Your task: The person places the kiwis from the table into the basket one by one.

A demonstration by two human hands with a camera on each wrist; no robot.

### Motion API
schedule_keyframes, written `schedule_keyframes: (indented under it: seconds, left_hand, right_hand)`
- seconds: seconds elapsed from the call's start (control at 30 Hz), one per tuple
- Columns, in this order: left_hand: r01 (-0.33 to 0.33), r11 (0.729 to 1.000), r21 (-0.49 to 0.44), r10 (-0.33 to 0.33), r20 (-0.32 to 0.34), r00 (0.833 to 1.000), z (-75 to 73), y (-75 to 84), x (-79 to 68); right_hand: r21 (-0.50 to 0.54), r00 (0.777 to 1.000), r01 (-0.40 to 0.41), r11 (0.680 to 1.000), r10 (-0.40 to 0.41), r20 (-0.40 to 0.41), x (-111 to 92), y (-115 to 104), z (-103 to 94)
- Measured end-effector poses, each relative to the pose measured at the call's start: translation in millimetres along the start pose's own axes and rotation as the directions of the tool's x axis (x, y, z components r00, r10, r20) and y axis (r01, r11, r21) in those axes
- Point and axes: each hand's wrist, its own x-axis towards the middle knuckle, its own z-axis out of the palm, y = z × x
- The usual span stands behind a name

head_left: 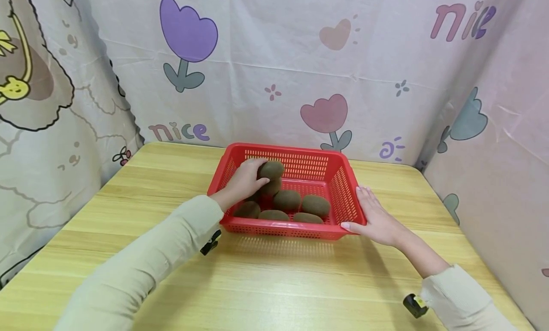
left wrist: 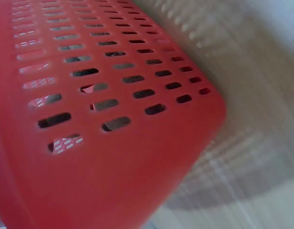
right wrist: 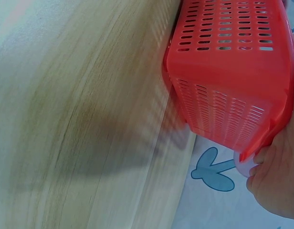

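In the head view my left hand point(head_left: 245, 179) reaches over the left side of a red plastic basket point(head_left: 283, 230). It grips a brown, fuzzy kiwi point(head_left: 272, 170) between thumb and fingers, above the other fruit. Several more kiwis point(head_left: 316, 205) lie in the left and front part of the basket. My right hand point(head_left: 377, 220) holds the basket's front right corner, thumb over the rim and fingers along the right side. In the right wrist view those fingers point(right wrist: 259, 164) lie at the rim. Only the slotted basket wall point(left wrist: 123, 157) fills the left wrist view; the left hand is hidden there.
The basket stands on a light wood-grain table point(head_left: 274, 283) near its back edge. Patterned cloth point(head_left: 266, 73) hangs behind the table and on both sides. A small black device point(head_left: 415, 305) is at the right wrist, another point(head_left: 211, 243) at the left.
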Motion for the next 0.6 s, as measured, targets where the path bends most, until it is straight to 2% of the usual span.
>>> schedule_keyframes:
  seconds: [0.13,0.33,0.6]
  left_hand:
    - [-0.022,0.999,0.027,0.022,0.01,1.0,3.1,5.4,6.1]
    - [-0.019,0.997,0.081,0.018,0.016,1.0,11.0,10.6,14.4]
    - [-0.022,0.984,0.176,0.01,0.071,0.997,21.1,14.4,23.9]
  right_hand:
    - [0.0,1.0,-0.004,1.0,0.004,0.002,-0.3,0.0,-0.1]
    - [0.005,1.0,-0.005,1.0,0.005,0.004,-0.6,0.0,0.3]
    - [0.008,1.0,-0.004,1.0,0.004,0.0,-0.7,0.7,0.7]
